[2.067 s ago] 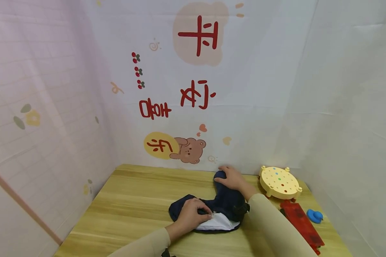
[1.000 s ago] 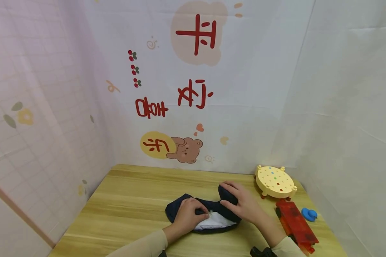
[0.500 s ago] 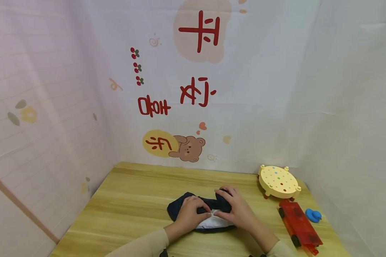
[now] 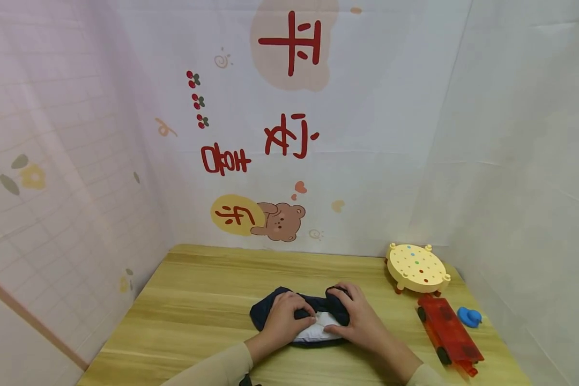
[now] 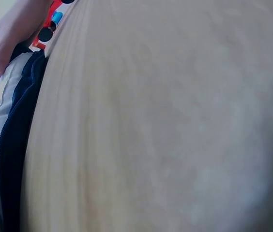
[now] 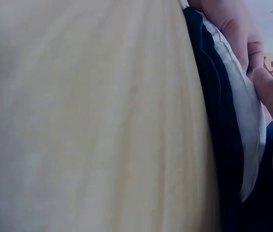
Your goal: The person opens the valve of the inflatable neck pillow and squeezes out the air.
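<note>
both hands are down on the dark navy garment point(image 4: 303, 316) lying at the front middle of the wooden table point(image 4: 198, 300). the left hand point(image 4: 283, 320) has its fingers curled over the folded navy edge, pinching it down near the white lining point(image 4: 313, 331) that shows along the near side. the right hand point(image 4: 359, 320) sits just beside it, fingers bent over the bundled right end of the cloth, thumb against the white part. in the right wrist view a thumb point(image 6: 272, 94) presses on the white lining point(image 6: 245, 125), and the left wrist view shows the navy edge point(image 5: 20, 130) lying flat on the wood.

to my eye the step in hand is folding or tucking this piece into a tighter bundle. to do it well, i'd say the left hand should pin its fold while the right brings its end across, with the edges level and the white lining tucked under rather than spilling out. the cloth is soft and will spring open if either pinch loosens.

counting what is here: one garment, two hands, one round yellow pegboard stool point(image 4: 416, 268) at the far right, one red toy car point(image 4: 448, 335) just in front of it, one small blue toy point(image 4: 469, 317) beside the car, all well apart from the cloth.
</note>
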`<action>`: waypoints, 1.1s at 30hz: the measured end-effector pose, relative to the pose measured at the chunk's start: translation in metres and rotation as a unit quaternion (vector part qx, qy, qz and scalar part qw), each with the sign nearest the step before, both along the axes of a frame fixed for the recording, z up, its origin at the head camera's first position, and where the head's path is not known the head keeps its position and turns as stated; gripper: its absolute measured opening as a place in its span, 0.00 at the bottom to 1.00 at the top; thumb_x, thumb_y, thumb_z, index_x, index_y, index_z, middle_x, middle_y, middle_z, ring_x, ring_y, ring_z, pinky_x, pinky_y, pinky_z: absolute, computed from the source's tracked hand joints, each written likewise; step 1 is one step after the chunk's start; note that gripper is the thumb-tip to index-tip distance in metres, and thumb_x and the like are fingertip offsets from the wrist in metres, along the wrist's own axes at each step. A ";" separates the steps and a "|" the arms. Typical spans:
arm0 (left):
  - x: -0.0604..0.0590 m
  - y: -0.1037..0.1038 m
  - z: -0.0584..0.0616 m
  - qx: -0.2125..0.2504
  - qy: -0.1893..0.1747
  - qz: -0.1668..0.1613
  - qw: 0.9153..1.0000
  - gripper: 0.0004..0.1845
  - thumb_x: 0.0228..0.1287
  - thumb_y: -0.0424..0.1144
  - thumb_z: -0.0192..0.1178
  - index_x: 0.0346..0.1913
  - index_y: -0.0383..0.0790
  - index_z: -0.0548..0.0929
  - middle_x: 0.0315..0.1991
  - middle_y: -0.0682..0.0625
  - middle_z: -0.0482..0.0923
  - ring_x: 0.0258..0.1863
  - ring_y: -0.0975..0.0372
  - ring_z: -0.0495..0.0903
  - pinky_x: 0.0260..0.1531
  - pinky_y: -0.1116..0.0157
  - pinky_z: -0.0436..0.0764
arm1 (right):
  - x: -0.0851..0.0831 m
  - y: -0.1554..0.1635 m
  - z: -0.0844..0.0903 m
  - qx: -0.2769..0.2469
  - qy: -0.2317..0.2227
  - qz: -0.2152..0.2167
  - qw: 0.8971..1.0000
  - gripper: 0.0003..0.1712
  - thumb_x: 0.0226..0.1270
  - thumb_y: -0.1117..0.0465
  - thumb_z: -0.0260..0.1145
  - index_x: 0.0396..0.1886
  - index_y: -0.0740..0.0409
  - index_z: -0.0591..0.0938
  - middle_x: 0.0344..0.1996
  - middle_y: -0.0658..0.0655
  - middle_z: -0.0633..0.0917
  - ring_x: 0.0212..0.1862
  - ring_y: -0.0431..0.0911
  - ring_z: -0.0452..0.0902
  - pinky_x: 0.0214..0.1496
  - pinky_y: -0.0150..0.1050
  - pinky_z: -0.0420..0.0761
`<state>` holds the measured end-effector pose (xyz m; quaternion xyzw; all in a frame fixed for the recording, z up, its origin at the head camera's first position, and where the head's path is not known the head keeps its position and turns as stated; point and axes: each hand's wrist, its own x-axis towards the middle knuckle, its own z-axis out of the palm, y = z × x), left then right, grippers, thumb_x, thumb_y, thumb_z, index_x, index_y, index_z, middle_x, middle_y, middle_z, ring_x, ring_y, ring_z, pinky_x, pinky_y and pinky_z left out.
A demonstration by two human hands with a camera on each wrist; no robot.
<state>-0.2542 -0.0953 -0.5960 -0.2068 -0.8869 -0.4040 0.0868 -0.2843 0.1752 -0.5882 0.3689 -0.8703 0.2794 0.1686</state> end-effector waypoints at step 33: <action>0.003 0.001 0.007 0.001 0.046 0.008 0.999 0.05 0.66 0.48 0.81 0.39 0.63 0.93 0.42 0.68 0.86 0.55 0.63 0.80 0.72 0.40 0.67 | 0.006 0.001 -0.006 0.088 -0.080 -0.012 0.993 0.68 0.45 0.13 0.77 0.82 0.41 0.74 0.76 0.53 0.71 0.77 0.56 0.68 0.72 0.67 0.74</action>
